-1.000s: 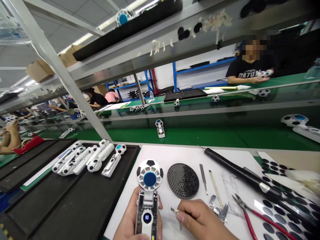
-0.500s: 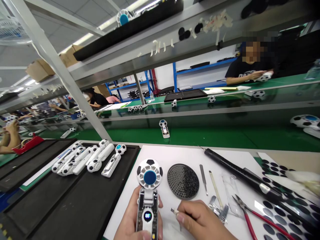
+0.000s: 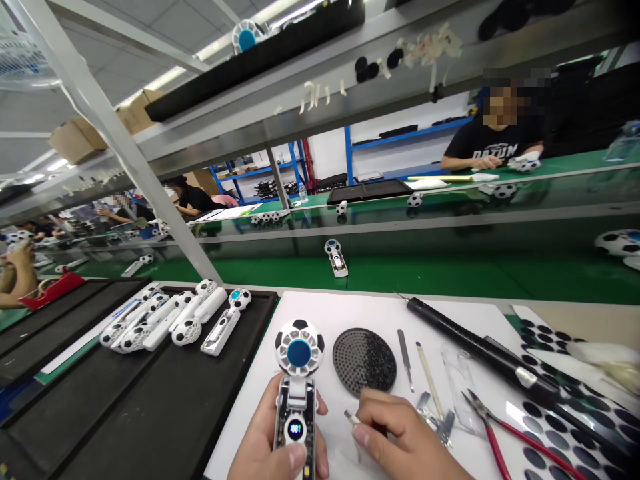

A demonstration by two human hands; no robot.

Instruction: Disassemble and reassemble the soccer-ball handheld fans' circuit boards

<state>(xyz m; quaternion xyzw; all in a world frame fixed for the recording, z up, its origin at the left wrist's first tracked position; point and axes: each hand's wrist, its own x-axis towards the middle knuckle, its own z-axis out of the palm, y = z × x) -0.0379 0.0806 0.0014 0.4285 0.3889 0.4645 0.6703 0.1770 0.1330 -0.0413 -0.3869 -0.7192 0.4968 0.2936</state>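
Note:
My left hand (image 3: 273, 445) is wrapped round the handle of a football-patterned handheld fan (image 3: 297, 383). Its round head with a blue hub points away from me, and a small lit display glows on the handle under my thumb. My right hand (image 3: 400, 440) is closed in a pinch on a small metal plug tip (image 3: 350, 417), just right of the fan's handle and apart from it. Both hands rest over a white mat (image 3: 350, 313). A round black perforated disc (image 3: 365, 351) lies just beyond my right hand.
A black tray (image 3: 125, 400) at the left carries several finished fans (image 3: 170, 319). Tweezers (image 3: 405, 350), a black rod (image 3: 475, 347), red-handled pliers (image 3: 505, 440) and a sheet of black dot stickers (image 3: 565, 407) lie at the right. A fan (image 3: 337, 258) rides the green conveyor. People sit opposite.
The fan on the conveyor has moved to the right. The display on my fan changed its reading and my left thumb came onto the handle. My right hand edged slightly up.

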